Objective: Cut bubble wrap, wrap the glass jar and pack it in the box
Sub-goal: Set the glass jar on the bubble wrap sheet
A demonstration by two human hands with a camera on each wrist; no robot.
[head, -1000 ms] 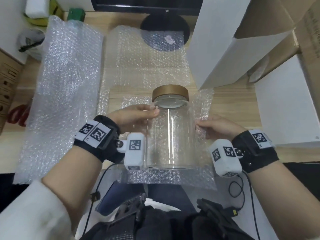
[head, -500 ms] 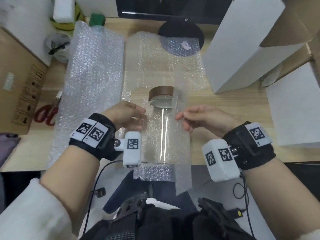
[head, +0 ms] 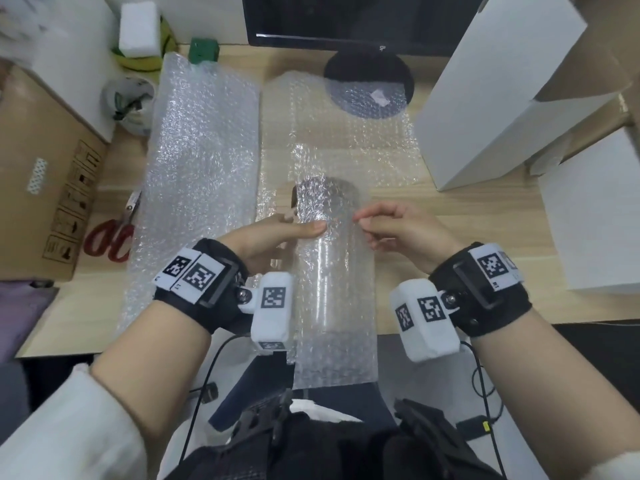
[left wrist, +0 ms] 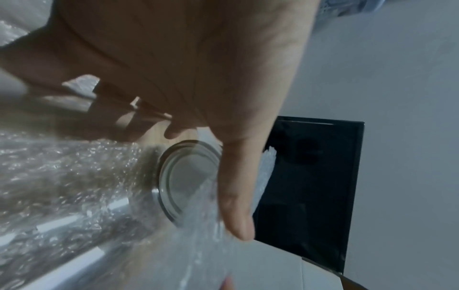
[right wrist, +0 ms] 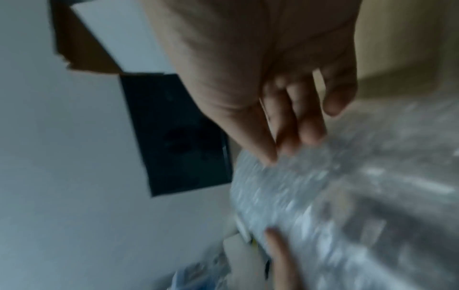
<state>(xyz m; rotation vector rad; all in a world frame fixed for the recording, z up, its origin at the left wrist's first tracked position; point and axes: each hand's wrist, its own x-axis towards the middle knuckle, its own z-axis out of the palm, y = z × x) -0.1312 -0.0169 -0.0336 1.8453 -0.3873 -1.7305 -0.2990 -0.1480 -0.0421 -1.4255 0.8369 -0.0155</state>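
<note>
Where the head view looks down on a wooden desk (head: 450, 206) with a monitor (head: 346, 19), scissors (head: 110, 233) and a white box (head: 491, 98), the jar (head: 332, 258) lies in bubble wrap (head: 336, 358) at the near edge. The left wrist view shows the left hand (left wrist: 198, 68) curled round it, thumb on the wrap. Though blurred, the right wrist view shows the right hand (right wrist: 268, 68) pinching the wrap's edge.

Office desk: monitor (head: 353, 22), scissors (head: 110, 233), cardboard boxes (head: 502, 81).
</note>
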